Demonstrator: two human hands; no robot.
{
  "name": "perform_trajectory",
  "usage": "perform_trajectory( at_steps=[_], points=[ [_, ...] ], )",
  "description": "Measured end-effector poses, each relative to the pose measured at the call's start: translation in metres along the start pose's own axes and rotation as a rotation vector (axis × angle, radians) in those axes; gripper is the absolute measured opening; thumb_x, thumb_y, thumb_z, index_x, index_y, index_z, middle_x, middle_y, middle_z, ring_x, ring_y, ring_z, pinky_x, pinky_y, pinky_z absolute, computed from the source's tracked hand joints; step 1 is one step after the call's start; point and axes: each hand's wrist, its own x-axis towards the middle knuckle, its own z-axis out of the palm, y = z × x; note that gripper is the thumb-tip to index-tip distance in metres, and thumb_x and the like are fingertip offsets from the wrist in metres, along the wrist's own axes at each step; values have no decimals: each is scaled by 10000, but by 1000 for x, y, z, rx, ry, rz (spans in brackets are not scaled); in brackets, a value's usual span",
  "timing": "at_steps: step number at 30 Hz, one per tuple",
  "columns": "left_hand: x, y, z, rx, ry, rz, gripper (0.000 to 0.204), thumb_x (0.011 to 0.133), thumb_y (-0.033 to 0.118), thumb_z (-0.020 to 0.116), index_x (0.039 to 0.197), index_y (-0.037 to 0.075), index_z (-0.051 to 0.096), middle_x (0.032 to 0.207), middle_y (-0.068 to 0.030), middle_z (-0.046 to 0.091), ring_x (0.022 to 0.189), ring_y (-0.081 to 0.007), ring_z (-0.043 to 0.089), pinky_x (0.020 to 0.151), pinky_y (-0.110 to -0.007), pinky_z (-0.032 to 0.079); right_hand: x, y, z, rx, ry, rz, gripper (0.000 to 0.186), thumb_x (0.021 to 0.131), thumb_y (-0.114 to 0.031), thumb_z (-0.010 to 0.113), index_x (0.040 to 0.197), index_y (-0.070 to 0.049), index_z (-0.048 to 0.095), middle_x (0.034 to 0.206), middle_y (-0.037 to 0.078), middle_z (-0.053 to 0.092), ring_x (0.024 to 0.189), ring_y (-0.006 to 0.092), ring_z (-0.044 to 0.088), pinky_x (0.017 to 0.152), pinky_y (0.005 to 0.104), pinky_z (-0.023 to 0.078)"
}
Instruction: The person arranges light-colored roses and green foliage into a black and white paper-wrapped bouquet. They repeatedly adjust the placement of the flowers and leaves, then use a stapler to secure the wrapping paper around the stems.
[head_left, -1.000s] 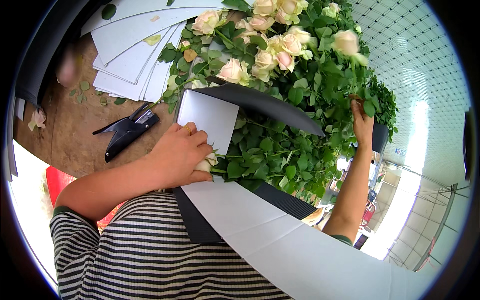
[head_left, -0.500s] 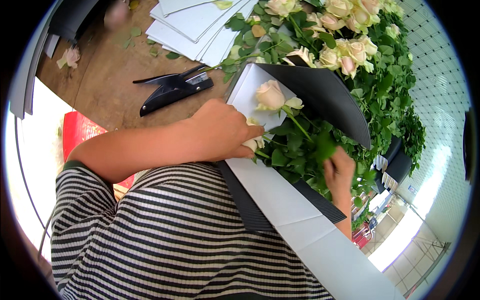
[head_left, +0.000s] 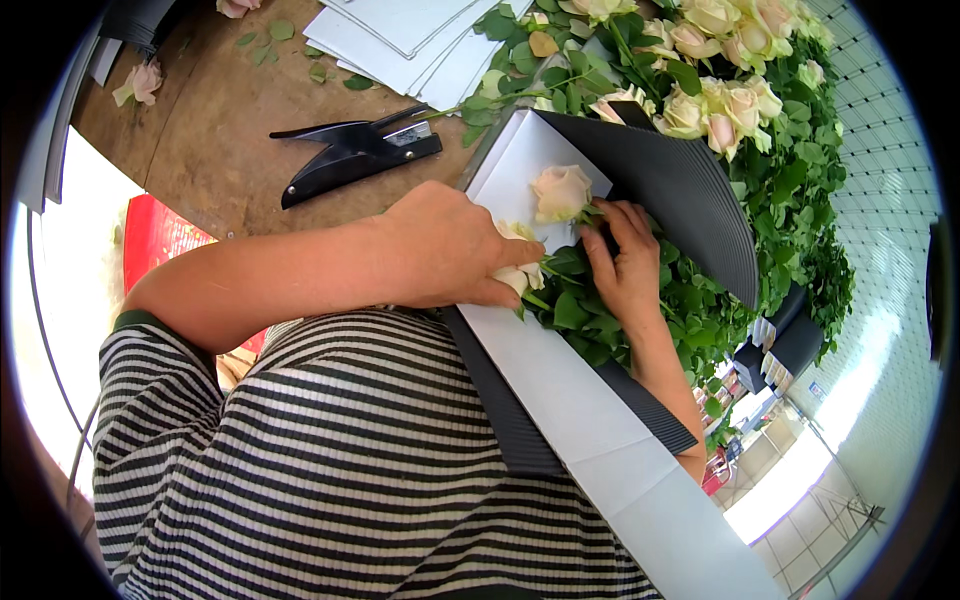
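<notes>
My left hand (head_left: 440,245) is closed around a cream rose (head_left: 520,276), thumb and fingers on either side of its bloom. Just beyond it, a pale peach rose (head_left: 560,193) lies against white card inside a wrap of black corrugated sheet (head_left: 680,170) and white card (head_left: 600,435). My right hand (head_left: 628,262) reaches in from the right, its fingers curled at the stem just below that peach bloom; the fingertips are partly hidden. Green rose leaves (head_left: 575,310) fill the wrap between both hands.
A black plier stapler (head_left: 360,155) lies on the brown table (head_left: 200,150), with white card sheets (head_left: 400,50) behind it. Many cream roses (head_left: 730,105) with leafy stems are heaped at the far right. A loose pink rose head (head_left: 140,83) rests at the far left.
My right hand has moved up and left, from among the leaves lower in the wrap to just below the peach rose. My left hand stays at the cream rose.
</notes>
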Motion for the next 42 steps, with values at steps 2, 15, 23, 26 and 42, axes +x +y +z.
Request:
perform_trajectory(
  at_steps=[2, 15, 23, 26, 42],
  points=[
    [-1, -3, 3, -11, 25, 11, 521, 861, 534, 558, 1323, 297, 517, 654, -89, 642, 578, -266, 645, 507, -372, 482, -1, -4, 5, -18, 24, -159, 264, 750, -23, 660, 1013, -31, 644, 884, 113, 593, 812, 311, 539, 735, 391, 462],
    [27, -9, -6, 111, 298, 292, 701, 622, 430, 770, 1184, 77, 543, 1196, -66, 520, 1120, -248, 479, 935, -386, 384, -8, -14, -4, -130, -74, -232, 257, 712, -59, 685, 964, -68, 634, 917, 68, 583, 866, 280, 561, 721, 363, 495],
    [20, 0, -5, 23, 157, 183, 707, 643, 378, 763, 1207, 37, 509, 1230, -108, 498, 1133, -289, 460, 977, -397, 366, -18, 45, -157, 302, 543, 291, 224, 835, -151, 642, 1020, -34, 688, 953, 73, 702, 797, 182, 650, 774, 304, 512],
    [21, 3, -7, 52, 144, 199, 711, 645, 370, 765, 1216, 36, 505, 1236, -111, 500, 1141, -285, 460, 972, -399, 373, -31, 139, -81, -343, 45, 83, 381, 799, -217, 688, 1120, -22, 632, 1057, 157, 658, 965, 296, 621, 845, 373, 495],
    [23, -1, 3, 19, 240, 180, 666, 601, 358, 766, 1149, 46, 552, 1148, -71, 536, 1046, -262, 478, 862, -370, 416, -149, 45, -180, -456, 694, 211, 283, 884, -132, 552, 1134, -9, 599, 1038, 127, 573, 915, 235, 570, 818, 337, 444]
  ],
)
